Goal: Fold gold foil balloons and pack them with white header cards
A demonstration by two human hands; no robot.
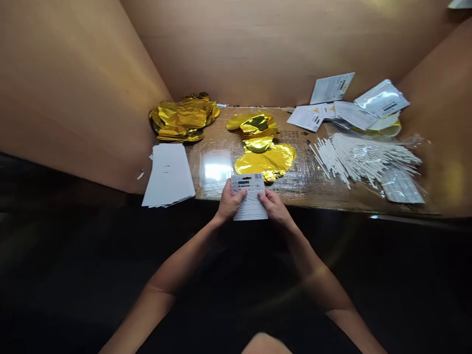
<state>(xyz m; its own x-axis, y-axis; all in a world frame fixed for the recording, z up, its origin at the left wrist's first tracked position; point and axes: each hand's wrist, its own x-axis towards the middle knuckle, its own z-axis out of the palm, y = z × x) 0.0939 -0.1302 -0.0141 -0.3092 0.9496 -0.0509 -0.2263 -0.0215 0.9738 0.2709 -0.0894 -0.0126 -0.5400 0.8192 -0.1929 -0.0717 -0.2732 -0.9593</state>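
Note:
Between my two hands is a white printed card [251,209] with a hang hole along its top edge. My left hand [231,200] is closed on its left side, thumb on the front. On the right side my right hand [275,206] pinches it the same way. Whether other sheets lie behind the card I cannot tell. Just beyond the card, gold foil balloons [265,158] lie flat on the cardboard surface [217,132]. Clear plastic sleeves [216,169], glossy with reflected light, lie left of them, near my left hand.
A stack of white cards [167,177] sits at the front left, with a pile of folded gold foil [182,118] behind it. White sticks [365,157] spread from a clear bag at right. Behind them lie packaged cards [383,98]. Tall cardboard walls [236,54] enclose the back and sides.

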